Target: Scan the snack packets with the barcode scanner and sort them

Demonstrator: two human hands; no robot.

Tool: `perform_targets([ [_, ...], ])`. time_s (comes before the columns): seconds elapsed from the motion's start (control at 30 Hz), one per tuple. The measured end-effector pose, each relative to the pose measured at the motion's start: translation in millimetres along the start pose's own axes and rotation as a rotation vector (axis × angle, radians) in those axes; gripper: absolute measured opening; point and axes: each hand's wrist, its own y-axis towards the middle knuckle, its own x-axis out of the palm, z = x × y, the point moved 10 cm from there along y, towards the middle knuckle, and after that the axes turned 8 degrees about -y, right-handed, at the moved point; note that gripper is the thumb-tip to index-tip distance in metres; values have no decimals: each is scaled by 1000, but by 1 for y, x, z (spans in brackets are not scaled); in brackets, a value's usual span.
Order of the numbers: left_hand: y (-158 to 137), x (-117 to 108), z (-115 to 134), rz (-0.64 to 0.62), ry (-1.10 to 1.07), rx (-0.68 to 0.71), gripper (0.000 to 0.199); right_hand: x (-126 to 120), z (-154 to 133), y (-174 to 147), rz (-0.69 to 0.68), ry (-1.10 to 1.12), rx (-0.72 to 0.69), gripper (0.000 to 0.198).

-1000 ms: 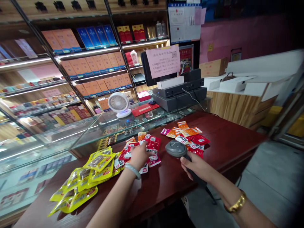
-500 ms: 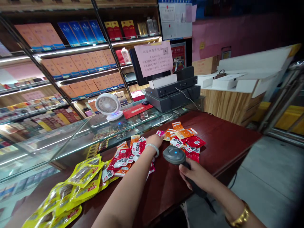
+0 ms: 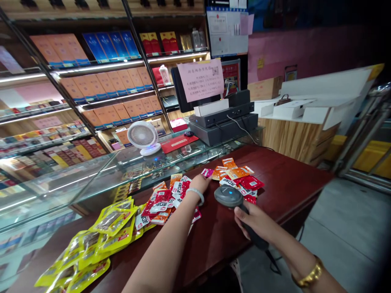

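Observation:
My right hand is closed round the handle of a dark grey barcode scanner, which has a small blue light on its head. The scanner is held above the red-brown tabletop. At the far end of my stretched-out left arm, my left hand is closed on a small magenta snack packet that pokes out past the fingers. To its left lies a heap of red, white and orange snack packets. A smaller pile of orange and red packets lies to its right, beyond the scanner.
Large yellow snack bags overlap at the table's left. Behind the table runs a glass display counter with a white fan and a cash drawer below a monitor bearing a pink notice. Boxed goods fill the shelves.
The view has shifted slightly, so the scene sits a little to the right. Both hands keep their holds, with the scanner still over the table and the magenta packet still at the left fingers.

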Motion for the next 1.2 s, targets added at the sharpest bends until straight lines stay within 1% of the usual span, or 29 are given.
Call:
perform_targets([
  [0.1, 15, 15, 9, -78, -28, -11, 43, 4, -1, -1, -1, -19, 5, 62],
  [0.2, 25, 29, 16, -143, -92, -37, 32, 2, -4, -1, 36, -63, 17, 63],
  [0.27, 24, 31, 18, -155, -144, -43, 21, -3, -5, -2, 74, -98, 23, 63],
  [0.33, 17, 26, 19, -132, -198, -30, 18, -9, -6, -3, 103, -123, 23, 62],
  [0.43, -7, 9, 9, -65, -265, 7, 21, -15, -5, -6, 135, -138, 11, 60],
  [0.53, -43, -10, -10, -12, -386, 50, 20, -12, -4, -14, 150, -129, -15, 58],
  [0.63, -84, -32, -31, 83, -564, 102, 14, 9, -7, -23, 78, -99, -46, 55],
  [0.7, -107, -43, -43, 142, -618, 102, 11, 27, -12, -29, 8, -76, -67, 55],
  [0.8, -130, -46, -57, 150, -678, 43, 12, 47, -18, -35, -41, -64, -92, 56],
  [0.9, -141, -47, -70, 130, -729, -13, 18, 60, -18, -36, -67, -43, -78, 56],
  [0.97, -146, -59, -82, 169, -670, -26, 22, 66, -18, -34, -92, -34, -65, 57],
  [1.0, -149, -70, -89, 221, -584, -30, 22, 68, -19, -33, -105, -37, -65, 58],
  [1.07, -160, -104, -98, 406, -307, -31, 20, 70, -22, -29, -124, -52, -73, 59],
  [1.13, -172, -137, -93, 620, -19, -13, 20, 68, -26, -23, -126, -67, -88, 59],
  [1.17, -174, -146, -84, 689, 77, 12, 22, 66, -27, -21, -122, -70, -91, 59],
  [1.2, -172, -150, -73, 719, 131, 46, 25, 63, -27, -18, -113, -70, -90, 59],
])
